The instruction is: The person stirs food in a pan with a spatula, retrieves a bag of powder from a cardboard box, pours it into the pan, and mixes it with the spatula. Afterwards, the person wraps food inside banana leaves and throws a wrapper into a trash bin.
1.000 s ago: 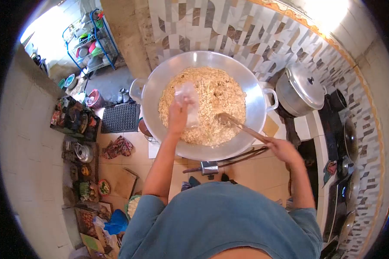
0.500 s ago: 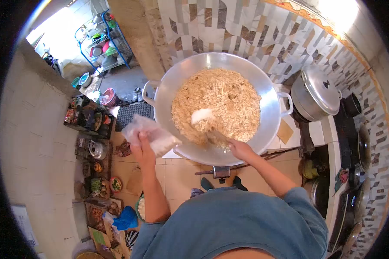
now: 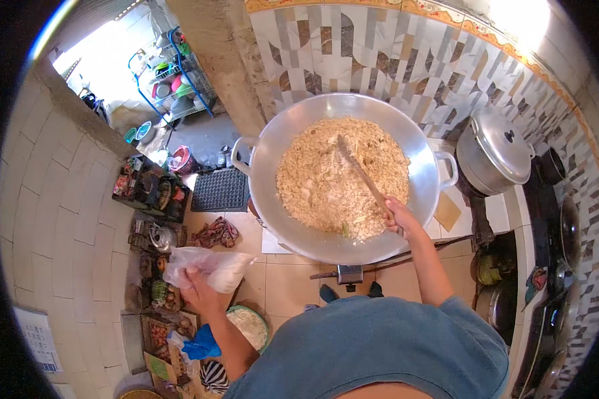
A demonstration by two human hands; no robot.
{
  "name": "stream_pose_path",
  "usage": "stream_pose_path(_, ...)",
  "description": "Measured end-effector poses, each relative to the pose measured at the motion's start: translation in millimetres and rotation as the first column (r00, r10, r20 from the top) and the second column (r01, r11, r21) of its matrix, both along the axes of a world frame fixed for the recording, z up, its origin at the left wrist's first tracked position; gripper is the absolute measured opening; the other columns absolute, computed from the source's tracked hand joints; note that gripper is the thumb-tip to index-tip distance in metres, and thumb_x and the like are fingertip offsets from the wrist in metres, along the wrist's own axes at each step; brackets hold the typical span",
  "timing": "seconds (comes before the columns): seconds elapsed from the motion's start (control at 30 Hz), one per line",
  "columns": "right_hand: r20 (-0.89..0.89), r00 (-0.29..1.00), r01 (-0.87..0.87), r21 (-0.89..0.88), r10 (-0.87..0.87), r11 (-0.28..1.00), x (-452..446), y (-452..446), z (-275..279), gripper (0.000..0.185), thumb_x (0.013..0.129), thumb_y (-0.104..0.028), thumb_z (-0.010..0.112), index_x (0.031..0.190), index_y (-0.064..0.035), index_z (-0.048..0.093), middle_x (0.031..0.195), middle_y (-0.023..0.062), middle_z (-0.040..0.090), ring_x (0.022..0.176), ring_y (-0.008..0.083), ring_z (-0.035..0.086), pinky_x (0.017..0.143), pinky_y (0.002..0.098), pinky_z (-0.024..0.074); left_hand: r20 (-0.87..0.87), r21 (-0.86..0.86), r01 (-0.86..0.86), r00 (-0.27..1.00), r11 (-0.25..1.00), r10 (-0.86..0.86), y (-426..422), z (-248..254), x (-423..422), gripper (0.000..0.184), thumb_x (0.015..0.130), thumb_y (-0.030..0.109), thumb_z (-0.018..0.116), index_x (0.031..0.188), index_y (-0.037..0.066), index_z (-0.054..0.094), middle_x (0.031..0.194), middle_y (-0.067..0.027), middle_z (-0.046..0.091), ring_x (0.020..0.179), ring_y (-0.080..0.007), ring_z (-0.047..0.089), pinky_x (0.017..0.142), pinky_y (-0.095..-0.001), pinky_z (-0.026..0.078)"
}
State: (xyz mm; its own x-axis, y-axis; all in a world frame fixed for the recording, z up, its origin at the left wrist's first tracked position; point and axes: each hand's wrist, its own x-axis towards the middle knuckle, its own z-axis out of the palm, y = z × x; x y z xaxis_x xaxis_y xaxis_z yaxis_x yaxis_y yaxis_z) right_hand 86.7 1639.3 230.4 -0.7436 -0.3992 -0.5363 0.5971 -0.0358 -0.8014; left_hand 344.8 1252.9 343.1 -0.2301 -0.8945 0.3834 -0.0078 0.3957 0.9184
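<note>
A large metal wok [image 3: 266, 206] with two loop handles holds a broad heap of pale brown, grainy food [image 3: 319, 173]. My right hand [image 3: 400, 218], at the wok's front right, is closed around the handle of a wooden spatula [image 3: 363, 174]. The spatula slants up and left over the food, its far end resting at or in the heap. My left hand [image 3: 199, 291] grips a clear plastic bag [image 3: 223, 269] of white powder or grains, away from the wok at the lower left. Part of that hand is hidden by the bag.
A lidded metal pot [image 3: 492, 156] stands right of the wok by the tiled wall. Below my left forearm is a green-rimmed basin [image 3: 249, 327] of white stuff. Crates [image 3: 154, 189] and a kettle [image 3: 163, 236] line the left wall. A black mat [image 3: 219, 189] lies by the doorway.
My left hand has drawn the bag down and left, away from the wok. The spatula has swung up across the food, and the white mound on top has been spread into it.
</note>
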Motion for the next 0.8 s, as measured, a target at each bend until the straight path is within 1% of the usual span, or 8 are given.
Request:
stream_pose_path(0.07,-0.351,0.934,0.030,0.274,0.071,0.961,-2.8,7.6,-19.6,0.039,0.093,-0.024,0.038,0.130,-0.0112,0.039,0.074,0.0079,0.054,0.051,0.0154,0.049,0.044,0.0290,0.0421,0.058,-0.008,0.158,0.986,0.987,-0.157,-12.6,-5.2,15.6,0.030,0.093,0.022,0.049,0.097,-0.007,0.051,0.087,-0.0091,0.054,0.078,-0.0177,0.046,0.072,-0.0309,0.041)
stream_pose_path(0.13,-0.774,0.571,0.212,0.463,0.276,0.860,-25.4,2.6,-80.1,0.039,0.092,-0.023,0.038,0.127,-0.0086,0.041,0.082,0.0126,0.060,0.063,0.0240,0.058,0.059,0.0354,0.0484,0.179,-0.107,0.170,0.972,0.980,-0.150,-18.5,-11.6,20.0,0.028,0.093,0.021,0.049,0.096,-0.007,0.052,0.085,-0.0088,0.053,0.077,-0.0179,0.045,0.072,-0.0310,0.041)
stream_pose_path(0.17,-0.628,0.665,0.127,0.628,0.405,0.768,-19.2,-8.0,-73.6,0.038,0.091,-0.025,0.039,0.124,-0.0066,0.042,0.098,0.0193,0.061,0.086,0.0345,0.060,0.080,0.0402,0.0447,0.178,-0.123,0.126,0.979,0.984,-0.103,-13.4,-8.2,16.7,0.028,0.093,0.021,0.048,0.095,-0.007,0.052,0.084,-0.0093,0.053,0.076,-0.0184,0.045,0.071,-0.0315,0.041)
stream_pose_path(0.37,-0.444,0.577,-0.103,0.793,0.686,0.600,45.2,10.8,-42.9,0.038,0.091,-0.027,0.040,0.126,-0.0129,0.043,0.102,0.0207,0.060,0.089,0.0380,0.058,0.079,0.0436,0.0454,0.143,-0.136,0.089,0.987,0.987,-0.070,-9.7,-0.2,-6.0,0.029,0.094,0.022,0.046,0.093,-0.006,0.052,0.083,-0.0124,0.054,0.074,-0.0210,0.046,0.070,-0.0331,0.041)
stream_pose_path(0.43,-0.140,0.582,-0.260,0.902,0.801,0.346,66.7,29.9,8.1,0.039,0.091,-0.024,0.041,0.128,-0.0123,0.042,0.109,0.0172,0.058,0.096,0.0350,0.057,0.083,0.0404,0.0452,0.119,-0.051,0.141,0.984,0.989,-0.135,-17.4,-3.6,-13.6,0.030,0.094,0.023,0.046,0.093,-0.007,0.052,0.084,-0.0127,0.055,0.075,-0.0211,0.047,0.070,-0.0332,0.041)
stream_pose_path(0.53,-0.178,0.530,-0.289,0.881,0.829,0.374,81.5,76.2,64.1,0.037,0.090,-0.025,0.047,0.125,-0.0128,0.047,0.108,0.0167,0.059,0.097,0.0314,0.058,0.084,0.0377,0.0455,0.322,-0.100,0.069,0.946,0.993,-0.033,-21.2,-3.1,-17.2,0.038,0.093,0.029,0.047,0.104,-0.007,0.053,0.099,-0.0177,0.057,0.088,-0.0259,0.051,0.081,-0.0360,0.041)
stream_pose_path(0.67,-0.106,0.632,-0.455,0.751,0.768,0.478,65.5,103.8,144.7,0.036,0.091,-0.027,0.048,0.123,-0.0102,0.050,0.110,0.0121,0.060,0.101,0.0240,0.057,0.089,0.0339,0.0433,0.182,-0.011,-0.002,0.983,1.000,0.004,-21.3,-12.3,-28.8,0.041,0.093,0.030,0.048,0.105,-0.008,0.053,0.102,-0.0206,0.056,0.090,-0.0291,0.051,0.084,-0.0365,0.040)
stream_pose_path(0.8,-0.171,0.579,-0.557,0.631,0.797,0.540,56.6,90.0,111.1,0.037,0.091,-0.024,0.048,0.124,-0.0063,0.049,0.116,0.0091,0.057,0.106,0.0181,0.052,0.093,0.0326,0.0402,0.228,0.018,-0.018,0.974,1.000,0.013,-23.8,-16.2,-30.3,0.046,0.091,0.033,0.050,0.111,-0.009,0.052,0.108,-0.0240,0.054,0.100,-0.0321,0.050,0.091,-0.0367,0.038)
